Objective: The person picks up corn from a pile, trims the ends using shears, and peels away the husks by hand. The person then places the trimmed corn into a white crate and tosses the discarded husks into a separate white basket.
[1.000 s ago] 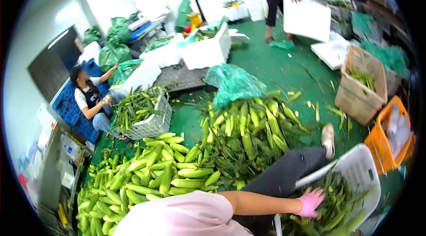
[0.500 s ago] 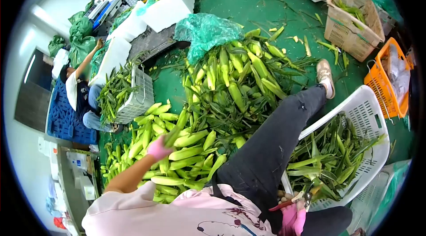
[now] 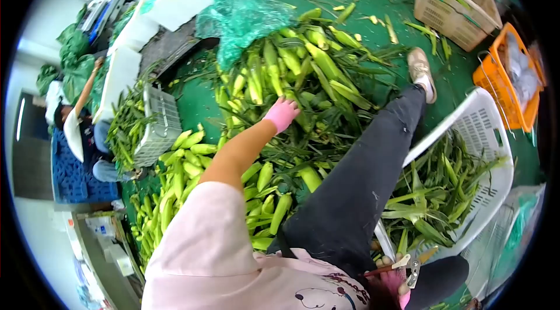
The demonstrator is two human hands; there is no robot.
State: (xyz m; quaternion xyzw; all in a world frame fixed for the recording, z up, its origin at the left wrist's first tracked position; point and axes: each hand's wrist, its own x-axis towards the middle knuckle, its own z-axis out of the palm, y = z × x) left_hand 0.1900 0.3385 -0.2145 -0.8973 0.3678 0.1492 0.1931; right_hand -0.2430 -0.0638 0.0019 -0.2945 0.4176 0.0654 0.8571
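My left hand [image 3: 283, 114], in a pink glove, stretches over the heap of unhusked corn [image 3: 269, 65] with its fingers extended at the leaves and ears. Nothing shows in its grasp. At the lower right, my right hand [image 3: 394, 279], also pink-gloved, is closed around red-handled pruning shears [image 3: 402, 264], next to the white basket. To the left of my legs lies a pile of trimmed green corn ears [image 3: 178, 179], partly hidden by my left arm.
A white basket [image 3: 489, 113] of husk leaves stands at my right, past my leg. Beyond are a beige crate [image 3: 446, 9] and an orange basket [image 3: 483, 76]. Green plastic [image 3: 242, 21] covers the heap's far end. Another person [image 3: 87, 129] sits at left beside a leaf-filled crate [image 3: 163, 126].
My left hand has gone from the trimmed pile, where it held an ear of corn, forward and right to the unhusked heap; that ear is out of its grasp. My right hand keeps the shears.
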